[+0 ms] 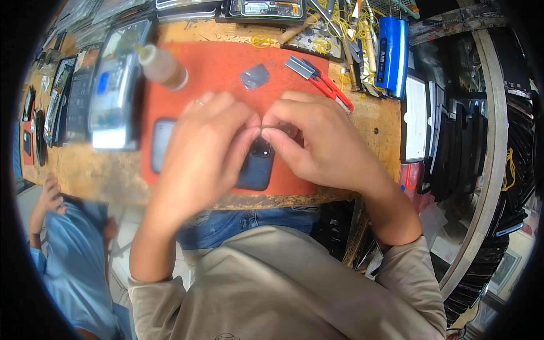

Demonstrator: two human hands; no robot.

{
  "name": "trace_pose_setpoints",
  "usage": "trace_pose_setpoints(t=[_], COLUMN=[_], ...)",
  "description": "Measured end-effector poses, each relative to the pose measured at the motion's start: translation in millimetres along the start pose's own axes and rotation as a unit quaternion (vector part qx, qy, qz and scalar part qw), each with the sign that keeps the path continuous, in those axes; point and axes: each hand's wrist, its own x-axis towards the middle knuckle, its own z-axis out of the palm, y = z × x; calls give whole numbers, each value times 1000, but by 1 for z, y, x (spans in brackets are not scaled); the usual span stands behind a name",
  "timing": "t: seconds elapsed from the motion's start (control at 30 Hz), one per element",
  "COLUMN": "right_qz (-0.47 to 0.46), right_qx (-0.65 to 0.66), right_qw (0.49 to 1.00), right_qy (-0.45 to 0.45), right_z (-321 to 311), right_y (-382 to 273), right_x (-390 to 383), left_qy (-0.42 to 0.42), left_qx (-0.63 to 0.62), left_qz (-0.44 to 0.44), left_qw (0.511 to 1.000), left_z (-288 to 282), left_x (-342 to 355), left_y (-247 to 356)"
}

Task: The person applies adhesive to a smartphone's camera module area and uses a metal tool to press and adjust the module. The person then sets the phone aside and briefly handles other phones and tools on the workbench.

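Both hands meet tip to tip in the head view, with the left hand [212, 136] and the right hand [311, 139] each pinching thumb to finger. I cannot tell if some thin thing is between the tips. Just under them is a dark blue phone [253, 174], back side up on a red mat [215, 62]. Its long way runs from the person's belly out toward the far side of the desk [113, 178], leaning a tiny bit. The end with the camera bump [260, 149] is by the fingers, and the other end points at the person. The left hand hides the phone's left side, and the right thumb is near the camera bump, so both are about as near. I cannot tell if they touch the phone. Past the hands lie a little see-through sheet [255, 76] and a red cutter [331, 90]. A squeeze bottle [163, 68] stands to the left.
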Motion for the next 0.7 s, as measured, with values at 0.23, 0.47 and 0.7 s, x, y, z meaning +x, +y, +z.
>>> trace_pose_setpoints(t=[0.23, 0.47, 0.7], right_qz=[34, 80, 97], right_qx=[24, 45, 47], right_qw=[999, 995, 992], right_qy=[-22, -41, -72], right_z=[2, -2, -7], right_y=[0, -3, -2], right_x=[9, 14, 15], left_qy=[-3, -15, -12], left_qx=[0, 11, 7], left_qz=[-12, -23, -22], left_qw=[1000, 1000, 1000], left_z=[-2, -3, 0], left_x=[1, 2, 3], left_y=[1, 1, 1])
